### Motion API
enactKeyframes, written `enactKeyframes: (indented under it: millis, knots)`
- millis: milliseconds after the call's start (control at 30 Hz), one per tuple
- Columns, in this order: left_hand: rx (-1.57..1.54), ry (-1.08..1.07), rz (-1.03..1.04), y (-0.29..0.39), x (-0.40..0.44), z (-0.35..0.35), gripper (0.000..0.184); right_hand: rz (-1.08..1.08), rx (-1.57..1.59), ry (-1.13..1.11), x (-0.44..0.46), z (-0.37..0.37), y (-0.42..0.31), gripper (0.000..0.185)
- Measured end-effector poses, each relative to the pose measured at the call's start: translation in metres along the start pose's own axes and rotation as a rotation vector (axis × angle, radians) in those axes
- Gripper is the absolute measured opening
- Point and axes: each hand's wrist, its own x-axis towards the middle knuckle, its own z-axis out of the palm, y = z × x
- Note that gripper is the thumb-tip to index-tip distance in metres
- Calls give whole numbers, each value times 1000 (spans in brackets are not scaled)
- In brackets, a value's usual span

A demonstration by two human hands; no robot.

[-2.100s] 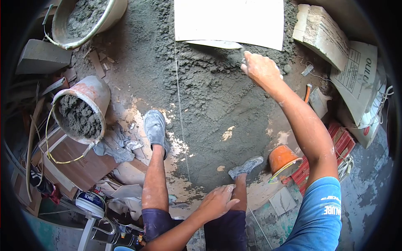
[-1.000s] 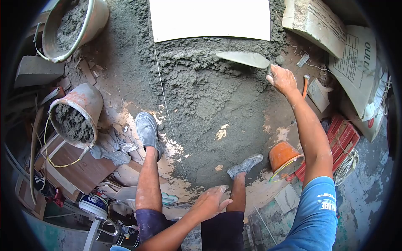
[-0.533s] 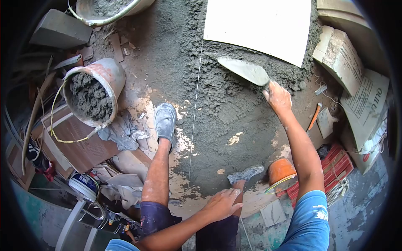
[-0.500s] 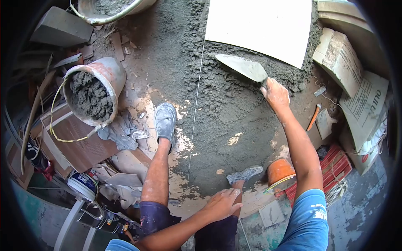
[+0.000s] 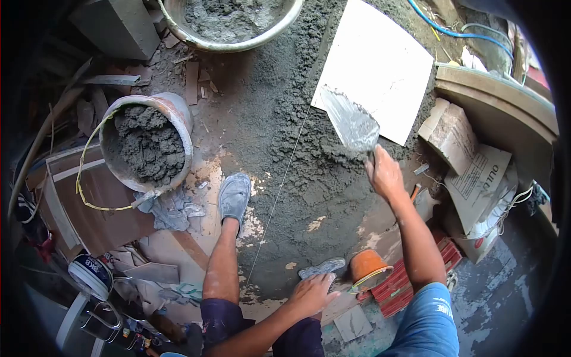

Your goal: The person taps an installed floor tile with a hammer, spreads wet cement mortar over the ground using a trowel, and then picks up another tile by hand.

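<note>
My right hand (image 5: 388, 174) grips the handle of a trowel (image 5: 352, 123) smeared with wet mortar. The blade points away from me, its tip overlapping the near edge of a large white tile (image 5: 380, 62); whether it touches the tile I cannot tell. Rough grey mortar (image 5: 321, 184) spreads under and in front of the tile. A thin string (image 5: 277, 199) runs across the mortar, left of the trowel. My left hand (image 5: 314, 293) rests on my bent knee with fingers stretched out, holding nothing.
A mortar-filled bucket (image 5: 146, 146) stands left, a wide tub (image 5: 235, 38) of mortar at the top. Near my right arm are an orange bucket (image 5: 367, 266) and a red slatted object (image 5: 410, 285). Cardboard (image 5: 479, 184) and a stone-like block (image 5: 450, 135) line the right side.
My right hand has turned the trowel, so its blade now shows a broad face and reaches over the tile's edge. The camera view has shifted. My left hand stays on the knee.
</note>
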Motion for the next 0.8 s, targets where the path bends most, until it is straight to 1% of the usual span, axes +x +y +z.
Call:
enactKeyframes:
  millis: [33,100,167,233,300,333,367,433,600,700,800]
  knots:
    - [-13,8,23,2,-1,-5,52,38,-86,-106,31,-26,-5,37]
    - [-39,0,40,4,-3,-14,54,-44,-259,-16,89,-66,-14,33]
    - [-71,-20,53,14,-6,-34,55,-76,-424,39,169,-105,-27,29]
    - [-78,-36,41,18,-8,-46,55,-47,-514,12,222,-122,-35,30]
    - [-52,-18,23,18,-9,-56,49,-68,-638,1,263,-133,-38,28]
    - [-61,-14,28,19,-9,-60,49,-6,-698,-19,275,-140,-44,26]
    - [-70,-30,20,19,-11,-65,50,21,-718,-32,288,-143,-42,28]
    - [-87,-44,15,17,-12,-71,51,33,-770,-44,301,-148,-39,30]
    - [-130,47,85,15,-15,-68,52,61,-784,-59,304,-148,-41,29]
    - [-187,-7,84,18,-16,-80,50,49,-772,-73,296,-147,-42,28]
    - [-201,8,104,19,-18,-83,49,0,-744,-156,275,-144,-44,27]
